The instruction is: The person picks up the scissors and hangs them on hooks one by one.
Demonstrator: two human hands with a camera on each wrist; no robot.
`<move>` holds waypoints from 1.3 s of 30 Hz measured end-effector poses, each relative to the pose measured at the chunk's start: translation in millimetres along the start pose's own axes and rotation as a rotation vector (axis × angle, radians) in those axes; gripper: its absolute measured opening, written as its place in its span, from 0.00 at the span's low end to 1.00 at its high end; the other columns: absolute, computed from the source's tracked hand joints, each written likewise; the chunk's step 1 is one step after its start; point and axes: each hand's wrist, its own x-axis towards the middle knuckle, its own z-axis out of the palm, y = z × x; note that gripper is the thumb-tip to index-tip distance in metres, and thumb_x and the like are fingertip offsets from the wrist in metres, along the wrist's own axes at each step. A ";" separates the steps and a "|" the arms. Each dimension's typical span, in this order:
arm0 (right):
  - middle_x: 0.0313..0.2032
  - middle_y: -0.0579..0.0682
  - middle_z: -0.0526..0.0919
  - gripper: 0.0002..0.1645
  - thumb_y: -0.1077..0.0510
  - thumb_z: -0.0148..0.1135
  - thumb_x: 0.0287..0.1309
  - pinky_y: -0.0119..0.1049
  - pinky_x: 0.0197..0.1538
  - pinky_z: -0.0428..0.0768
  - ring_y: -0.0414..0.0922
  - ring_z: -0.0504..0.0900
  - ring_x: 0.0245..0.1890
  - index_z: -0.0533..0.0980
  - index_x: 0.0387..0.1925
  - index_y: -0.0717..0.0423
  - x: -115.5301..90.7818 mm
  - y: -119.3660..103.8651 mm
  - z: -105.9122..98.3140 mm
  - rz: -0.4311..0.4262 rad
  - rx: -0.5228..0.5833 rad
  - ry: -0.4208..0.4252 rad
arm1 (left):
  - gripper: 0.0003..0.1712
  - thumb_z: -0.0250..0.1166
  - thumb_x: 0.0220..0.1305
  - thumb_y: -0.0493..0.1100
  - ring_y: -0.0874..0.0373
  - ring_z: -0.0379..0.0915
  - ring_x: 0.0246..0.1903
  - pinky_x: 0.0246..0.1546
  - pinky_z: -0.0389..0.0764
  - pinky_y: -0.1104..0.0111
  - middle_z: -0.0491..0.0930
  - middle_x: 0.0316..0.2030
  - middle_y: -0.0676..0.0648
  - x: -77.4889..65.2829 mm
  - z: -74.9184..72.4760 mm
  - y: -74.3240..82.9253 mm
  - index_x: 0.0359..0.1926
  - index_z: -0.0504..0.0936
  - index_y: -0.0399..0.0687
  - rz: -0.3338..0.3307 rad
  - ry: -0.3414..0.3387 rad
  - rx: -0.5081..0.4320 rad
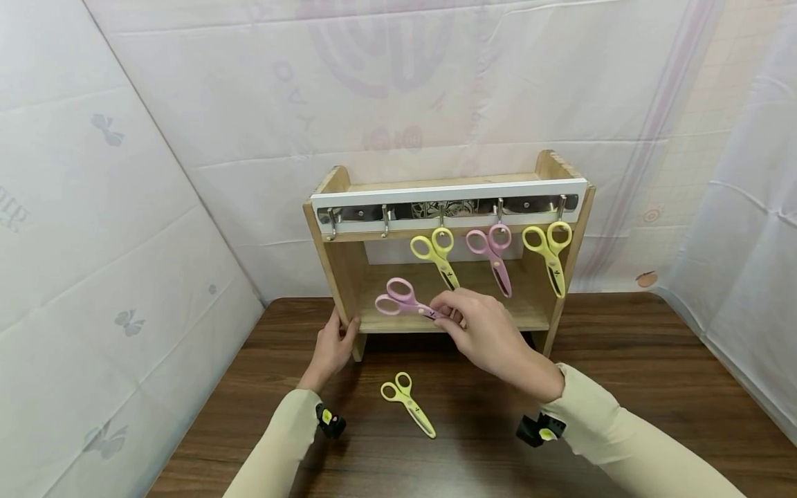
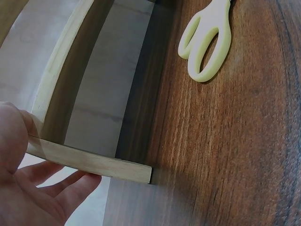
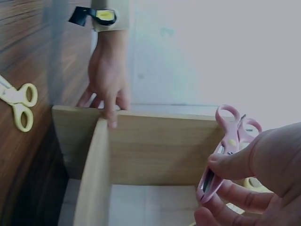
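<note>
My right hand (image 1: pixel 486 332) pinches a pair of pink scissors (image 1: pixel 403 299) by the blade end, its handle loops pointing left, in front of the wooden rack (image 1: pixel 330 270). With my left hand (image 1: pixel 330 349) I grip the rack's left side panel (image 2: pixel 89 165), thumb on the inner side and fingers outside. Yellow scissors (image 1: pixel 407 404) lie on the table before the rack. On its hooks hang yellow scissors (image 1: pixel 438 254) at the middle, pink scissors (image 1: pixel 494 256) right of them, and more yellow scissors (image 1: pixel 551 254) at the right end.
The white rail (image 1: pixel 448 200) across the rack's top front carries metal hooks. Two at the left, a left-end hook (image 1: pixel 331 225) and its neighbouring hook (image 1: pixel 385 221), bear nothing. The rack stands on a dark wood table (image 1: pixel 629 373) against a cloth-covered wall (image 1: pixel 249 138).
</note>
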 end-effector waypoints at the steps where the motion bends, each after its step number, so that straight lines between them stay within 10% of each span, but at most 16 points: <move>1: 0.32 0.41 0.83 0.10 0.66 0.76 0.57 0.32 0.33 0.82 0.35 0.81 0.30 0.85 0.39 0.50 2.4 -1.0 -0.2 -0.005 0.011 0.010 | 0.28 0.54 0.82 0.46 0.35 0.79 0.55 0.47 0.85 0.46 0.77 0.59 0.29 -0.2 0.1 -0.2 0.75 0.63 0.41 0.003 -0.002 -0.001; 39: 0.27 0.43 0.85 0.06 0.61 0.75 0.60 0.33 0.33 0.83 0.35 0.82 0.26 0.86 0.40 0.54 45.7 -12.0 26.7 0.090 0.147 0.152 | 0.30 0.53 0.82 0.47 0.35 0.77 0.57 0.50 0.84 0.45 0.75 0.62 0.30 -0.3 -0.4 0.4 0.77 0.60 0.43 -0.002 -0.013 -0.004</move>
